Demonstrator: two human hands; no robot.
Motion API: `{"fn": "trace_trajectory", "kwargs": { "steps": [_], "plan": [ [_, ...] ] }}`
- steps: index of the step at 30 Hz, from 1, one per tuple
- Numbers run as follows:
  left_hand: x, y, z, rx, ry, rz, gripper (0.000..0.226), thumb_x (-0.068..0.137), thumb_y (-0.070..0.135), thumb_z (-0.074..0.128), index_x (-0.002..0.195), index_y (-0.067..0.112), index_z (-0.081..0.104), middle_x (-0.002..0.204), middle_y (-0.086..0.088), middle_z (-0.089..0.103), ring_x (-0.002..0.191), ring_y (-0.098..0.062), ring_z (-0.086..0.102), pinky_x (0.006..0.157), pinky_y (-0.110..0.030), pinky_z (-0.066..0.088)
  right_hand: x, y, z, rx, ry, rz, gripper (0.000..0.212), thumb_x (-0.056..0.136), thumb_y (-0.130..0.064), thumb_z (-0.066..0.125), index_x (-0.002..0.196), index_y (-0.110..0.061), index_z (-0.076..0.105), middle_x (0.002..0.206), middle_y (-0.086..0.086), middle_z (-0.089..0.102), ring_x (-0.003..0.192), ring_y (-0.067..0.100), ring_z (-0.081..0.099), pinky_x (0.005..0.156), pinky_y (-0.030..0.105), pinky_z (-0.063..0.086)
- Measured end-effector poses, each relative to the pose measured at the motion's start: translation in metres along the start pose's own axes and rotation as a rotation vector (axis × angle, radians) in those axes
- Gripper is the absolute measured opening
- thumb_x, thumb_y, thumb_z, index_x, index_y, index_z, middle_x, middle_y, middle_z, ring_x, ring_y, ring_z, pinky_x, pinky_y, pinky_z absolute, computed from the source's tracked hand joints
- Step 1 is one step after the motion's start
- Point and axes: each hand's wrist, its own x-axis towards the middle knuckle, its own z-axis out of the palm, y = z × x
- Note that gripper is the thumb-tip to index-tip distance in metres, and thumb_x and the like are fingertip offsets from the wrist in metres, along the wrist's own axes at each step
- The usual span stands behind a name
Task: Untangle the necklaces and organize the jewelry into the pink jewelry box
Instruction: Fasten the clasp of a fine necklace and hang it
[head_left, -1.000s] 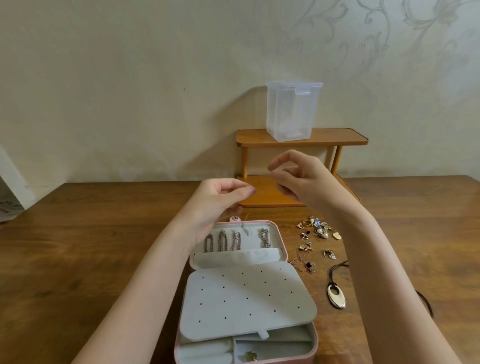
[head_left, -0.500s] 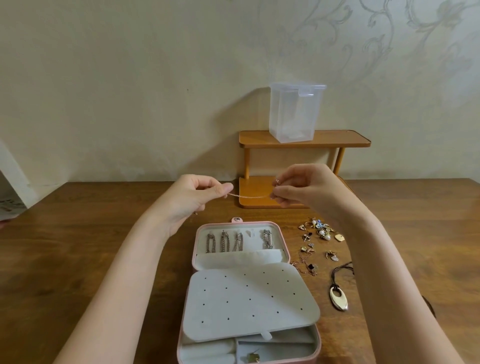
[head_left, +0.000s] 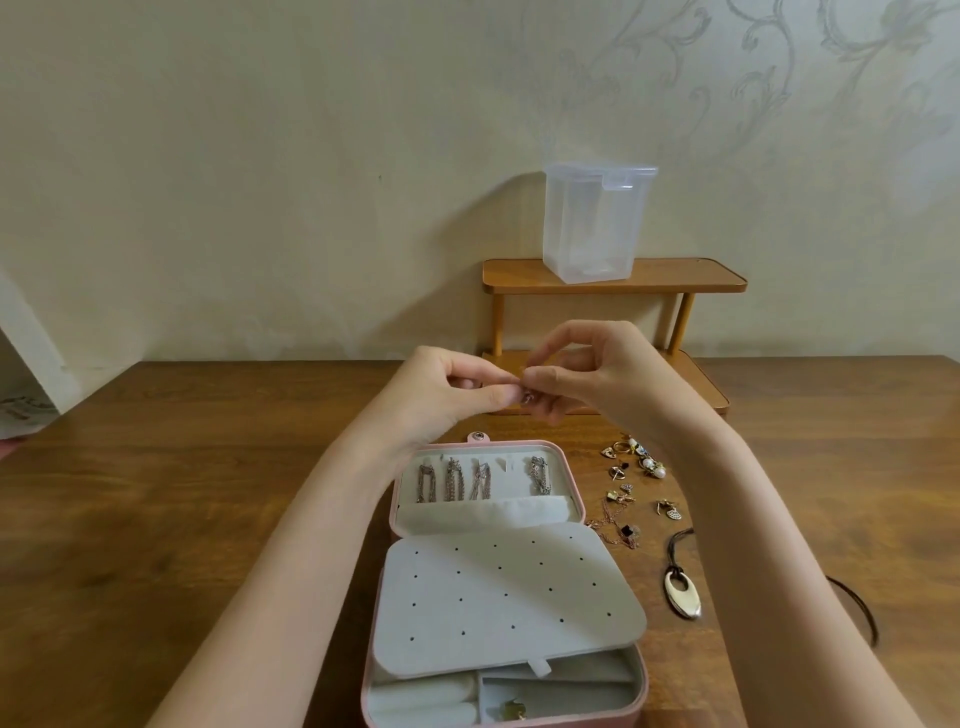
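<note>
Pale patterned wallpaper backs a brown wooden desk, where a small two-tier wooden shelf carries a clear plastic container; nearer the person lies the open pink jewelry box, its lid already hung with several chain necklaces and its grey perforated insert laid over the lower trays.

Both hands are raised together above the box's far edge; the left hand and the right hand each pinch, fingertips nearly meeting, a small metallic piece that looks like a clasp or pendant on a fine chain, though the chain itself is too thin to make out; so each grip is narrow and closed on that piece.

Loose jewelry waits on the desk just right of the box, with a thin reddish chain and an oval pendant on a black cord closer in.

By my reading the step in hand is working one necklace free or fastening it; next it likely needs hanging on a vacant hook in the lid, a delicate placement calling for steady fingers so it does not snag its neighbours.
</note>
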Motion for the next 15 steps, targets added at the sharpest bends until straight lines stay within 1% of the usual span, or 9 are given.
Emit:
{"fn": "trace_trajectory", "kwargs": {
  "steps": [1, 3, 5, 6, 7, 9, 10, 13, 15],
  "plan": [
    [0.0004, -0.001, 0.0013, -0.011, 0.021, -0.011, 0.008, 0.079, 0.024, 0.072, 0.076, 0.031, 0.074, 0.059, 0.013, 0.057, 0.065, -0.002, 0.049, 0.067, -0.023, 0.039, 0.0002, 0.0006, 0.0007, -0.011, 0.008, -0.019, 0.006, 0.082, -0.006, 0.066, 0.087, -0.004, 0.065, 0.073, 0.015, 0.071, 0.059, 0.017, 0.067, 0.055, 0.021, 0.054],
    [0.001, -0.0015, 0.0029, -0.066, 0.034, -0.035, 0.002, 0.077, 0.026, 0.074, 0.077, 0.027, 0.074, 0.054, 0.015, 0.053, 0.053, 0.0, 0.045, 0.062, -0.023, 0.035, 0.0007, 0.0013, 0.0009, 0.015, 0.019, -0.049, 0.008, 0.083, -0.004, 0.065, 0.088, 0.0, 0.069, 0.072, 0.016, 0.07, 0.057, 0.014, 0.065, 0.055, 0.019, 0.053],
    [0.0021, -0.002, 0.0027, -0.135, 0.035, -0.057, 0.01, 0.075, 0.027, 0.074, 0.084, 0.022, 0.074, 0.056, 0.017, 0.057, 0.042, 0.003, 0.044, 0.059, -0.022, 0.032, 0.0005, 0.0009, -0.0003, 0.063, 0.017, -0.058, 0.013, 0.085, 0.0, 0.061, 0.094, -0.001, 0.069, 0.07, 0.013, 0.069, 0.058, 0.012, 0.066, 0.058, 0.017, 0.053],
    [0.0032, -0.0031, 0.0022, -0.157, 0.043, -0.064, 0.013, 0.075, 0.027, 0.074, 0.086, 0.021, 0.074, 0.059, 0.015, 0.059, 0.04, 0.003, 0.043, 0.058, -0.021, 0.031, 0.0005, 0.0008, -0.0007, 0.072, 0.014, -0.058, 0.016, 0.085, 0.001, 0.059, 0.097, -0.002, 0.069, 0.071, 0.012, 0.069, 0.059, 0.011, 0.066, 0.06, 0.017, 0.054],
    [0.0035, -0.0035, 0.002, -0.17, 0.056, -0.067, 0.012, 0.074, 0.026, 0.074, 0.085, 0.02, 0.074, 0.059, 0.015, 0.058, 0.039, 0.001, 0.042, 0.056, -0.021, 0.031, 0.0008, 0.001, -0.0006, 0.068, 0.012, -0.059, 0.017, 0.086, 0.003, 0.059, 0.099, -0.003, 0.068, 0.071, 0.011, 0.069, 0.06, 0.011, 0.066, 0.061, 0.017, 0.054],
    [0.0043, -0.0038, 0.0024, -0.177, 0.09, -0.064, 0.005, 0.076, 0.022, 0.074, 0.081, 0.021, 0.073, 0.047, 0.016, 0.046, 0.039, -0.001, 0.037, 0.053, -0.02, 0.029, 0.0015, 0.0022, 0.0005, 0.044, 0.012, -0.056, 0.017, 0.085, 0.004, 0.059, 0.099, -0.003, 0.066, 0.072, 0.01, 0.07, 0.062, 0.012, 0.067, 0.063, 0.019, 0.055],
    [0.005, -0.0037, 0.0027, -0.175, 0.106, -0.05, 0.003, 0.077, 0.02, 0.074, 0.079, 0.022, 0.073, 0.045, 0.014, 0.04, 0.04, -0.002, 0.034, 0.053, -0.019, 0.03, 0.0017, 0.0024, 0.0011, 0.035, 0.018, -0.048, 0.016, 0.085, 0.003, 0.061, 0.099, -0.003, 0.065, 0.073, 0.01, 0.07, 0.063, 0.013, 0.068, 0.063, 0.019, 0.055],
    [0.0056, -0.0021, 0.0034, -0.141, 0.141, 0.001, 0.007, 0.079, 0.017, 0.073, 0.077, 0.024, 0.071, 0.051, 0.007, 0.036, 0.046, -0.001, 0.036, 0.053, -0.016, 0.033, 0.0019, 0.0023, 0.0008, 0.04, 0.031, -0.033, 0.015, 0.082, 0.003, 0.065, 0.096, -0.001, 0.065, 0.079, 0.013, 0.072, 0.069, 0.017, 0.07, 0.065, 0.021, 0.055],
    [0.0056, -0.0013, 0.004, -0.111, 0.153, 0.015, 0.008, 0.081, 0.019, 0.071, 0.077, 0.026, 0.07, 0.056, 0.003, 0.037, 0.056, -0.006, 0.04, 0.059, -0.019, 0.035, 0.0017, 0.0011, 0.0012, 0.044, 0.022, -0.025, 0.014, 0.081, 0.0, 0.067, 0.095, -0.002, 0.067, 0.083, 0.013, 0.073, 0.072, 0.018, 0.071, 0.066, 0.021, 0.055]
  ]
}}
